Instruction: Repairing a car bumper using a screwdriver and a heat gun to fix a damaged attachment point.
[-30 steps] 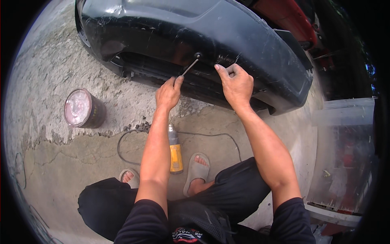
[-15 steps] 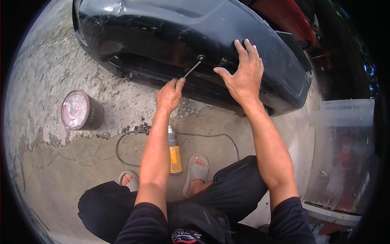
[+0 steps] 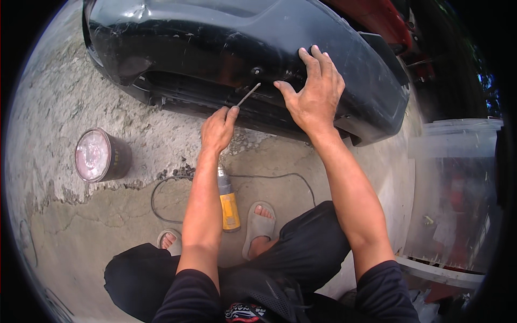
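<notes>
A scuffed black car bumper (image 3: 215,48) lies across the ground in front of me. My left hand (image 3: 216,129) is closed around a thin metal rod (image 3: 248,95), which slants up to the right. Its tip stands a little below a small round spot (image 3: 257,71) with a bright centre, not touching it. Whether the rod has a handle is hidden by my fingers. My right hand (image 3: 318,97) rests on the bumper to the right of that spot, fingers stretched and thumb spread, holding nothing.
Left of my arm stands a round dark tub (image 3: 119,157) with a pinkish-white lid. Between my feet lies a yellow and grey heat gun (image 3: 229,207) with a black cable (image 3: 269,176). A cloudy clear plastic sheet (image 3: 447,199) is at the right, a red panel (image 3: 371,21) beyond the bumper.
The rod's tip has come away from the round spot, back and down. My right hand stays spread on the bumper. The whole view has shifted slightly.
</notes>
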`<action>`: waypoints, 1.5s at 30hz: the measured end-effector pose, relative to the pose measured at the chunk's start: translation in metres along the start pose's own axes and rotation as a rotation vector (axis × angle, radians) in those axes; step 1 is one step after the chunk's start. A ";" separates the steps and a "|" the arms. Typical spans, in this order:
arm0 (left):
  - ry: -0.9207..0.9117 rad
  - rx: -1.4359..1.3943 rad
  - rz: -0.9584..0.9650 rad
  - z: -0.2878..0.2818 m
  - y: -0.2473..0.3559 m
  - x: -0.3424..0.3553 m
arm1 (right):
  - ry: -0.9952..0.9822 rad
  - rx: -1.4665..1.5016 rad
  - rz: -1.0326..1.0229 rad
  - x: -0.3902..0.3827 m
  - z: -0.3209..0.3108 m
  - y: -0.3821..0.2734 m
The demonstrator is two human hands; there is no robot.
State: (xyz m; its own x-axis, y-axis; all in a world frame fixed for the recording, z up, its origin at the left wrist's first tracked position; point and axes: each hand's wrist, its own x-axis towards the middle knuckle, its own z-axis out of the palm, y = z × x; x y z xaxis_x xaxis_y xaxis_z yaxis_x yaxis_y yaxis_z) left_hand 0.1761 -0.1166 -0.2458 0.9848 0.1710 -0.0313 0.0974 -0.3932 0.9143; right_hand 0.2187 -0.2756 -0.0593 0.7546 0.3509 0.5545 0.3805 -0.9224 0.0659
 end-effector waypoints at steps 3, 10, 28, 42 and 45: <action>-0.061 0.051 -0.047 -0.003 0.006 -0.005 | -0.025 0.026 0.007 -0.001 -0.003 0.002; -0.031 -0.034 0.056 -0.013 0.038 -0.009 | -0.095 0.035 -0.010 -0.002 -0.012 0.000; 0.081 -0.346 0.024 0.012 0.049 -0.004 | -0.213 0.057 0.028 0.013 -0.018 -0.007; 0.127 -0.356 0.160 0.013 0.044 0.006 | -0.038 -0.036 0.004 0.001 -0.003 -0.014; 0.044 -0.332 0.047 0.012 0.051 0.001 | -0.053 -0.021 0.019 0.004 -0.009 -0.010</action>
State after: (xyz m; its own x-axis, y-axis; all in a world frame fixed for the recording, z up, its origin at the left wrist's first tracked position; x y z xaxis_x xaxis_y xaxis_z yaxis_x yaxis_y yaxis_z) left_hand 0.1835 -0.1473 -0.2038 0.9793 0.2012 0.0244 -0.0069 -0.0870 0.9962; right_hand 0.2127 -0.2661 -0.0498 0.7890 0.3411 0.5110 0.3552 -0.9319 0.0737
